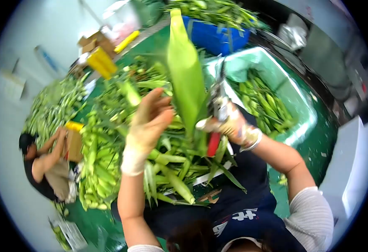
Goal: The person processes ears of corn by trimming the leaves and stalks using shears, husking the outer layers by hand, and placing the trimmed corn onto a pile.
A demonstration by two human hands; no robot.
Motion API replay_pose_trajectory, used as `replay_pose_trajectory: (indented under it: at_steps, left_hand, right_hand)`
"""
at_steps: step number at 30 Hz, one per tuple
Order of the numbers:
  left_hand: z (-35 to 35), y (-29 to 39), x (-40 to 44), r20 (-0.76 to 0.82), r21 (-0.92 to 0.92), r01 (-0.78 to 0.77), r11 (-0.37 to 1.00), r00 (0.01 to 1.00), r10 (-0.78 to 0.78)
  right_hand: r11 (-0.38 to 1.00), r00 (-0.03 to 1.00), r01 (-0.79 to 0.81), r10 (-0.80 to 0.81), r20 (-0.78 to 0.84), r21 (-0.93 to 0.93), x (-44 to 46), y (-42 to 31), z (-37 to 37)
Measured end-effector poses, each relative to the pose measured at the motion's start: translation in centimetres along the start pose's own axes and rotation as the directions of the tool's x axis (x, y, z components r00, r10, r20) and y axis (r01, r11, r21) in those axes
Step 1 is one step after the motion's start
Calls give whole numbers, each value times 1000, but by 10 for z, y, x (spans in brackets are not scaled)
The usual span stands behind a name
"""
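Note:
A large ear of corn in its green husk stands upright in the air between my hands, its narrow end toward the top. My left hand, in a pale glove, is beside the ear with fingers apart and a gap to the husk. In my gloved right hand is a pair of pruning shears with a red handle and metal blades pointing up. My right thumb lies close by the lower husk; whether it touches is unclear. Loose husk leaves lie beneath both hands.
A heap of green corn ears spreads to the left. At right is a lined green bin with corn inside. Behind stands a blue crate topped with leaves. Another person handles a cardboard box at far left.

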State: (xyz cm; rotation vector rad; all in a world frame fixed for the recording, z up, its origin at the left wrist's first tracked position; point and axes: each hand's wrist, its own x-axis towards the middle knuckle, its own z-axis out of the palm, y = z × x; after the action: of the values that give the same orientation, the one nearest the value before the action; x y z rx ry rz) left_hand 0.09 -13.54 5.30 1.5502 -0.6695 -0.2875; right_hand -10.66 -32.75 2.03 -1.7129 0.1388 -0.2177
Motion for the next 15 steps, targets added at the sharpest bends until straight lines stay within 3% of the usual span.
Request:
replay_pose_trajectory:
  at_steps: [2,3,5,6,8,9,10,11,12,14,15]
  left_hand:
    - [-16,1,-5,89,13,54,998,995,-55]
    - [-32,-4,-11,70,-77,159,984,986,-153]
    - [-62,-19,-32,-66,-10,203,979,977,-204]
    - [-83,-46,-39,-173,-266,223,938,946,-274]
    - [-119,-90,-55,-265,-514,191,836,892,-367]
    - [-128,-96,-64,-187,-465,153,872,946,-266]
    - [-130,-105,-71,-202,-162,165,973,959,-197]
    - [-127,-101,-76,-217,197,170,966,968,-127]
    - [-124,-97,-82,-230,495,167,853,972,-56]
    - [-119,-101,-89,-220,742,72,667,965,141]
    - [-115,-94,-89,-280,758,155,634,955,101]
  right_hand:
    - [982,972,151,-127,200,-111,14,4,48]
    - [987,966,92,-56,254,-133,16,6,63]
    - [971,952,38,36,305,-234,19,24,80]
    - [926,942,54,77,327,-374,21,22,82]
    - [884,912,84,117,393,-459,28,16,85]
    - [870,880,94,156,450,-485,35,13,87]
    - [857,885,197,55,463,-477,41,23,93]
    - [841,869,217,64,490,-495,49,24,100]
    - [823,852,240,76,518,-515,56,19,105]
    - [891,845,99,160,511,-443,68,9,118]
    - [893,845,93,163,509,-439,74,11,125]
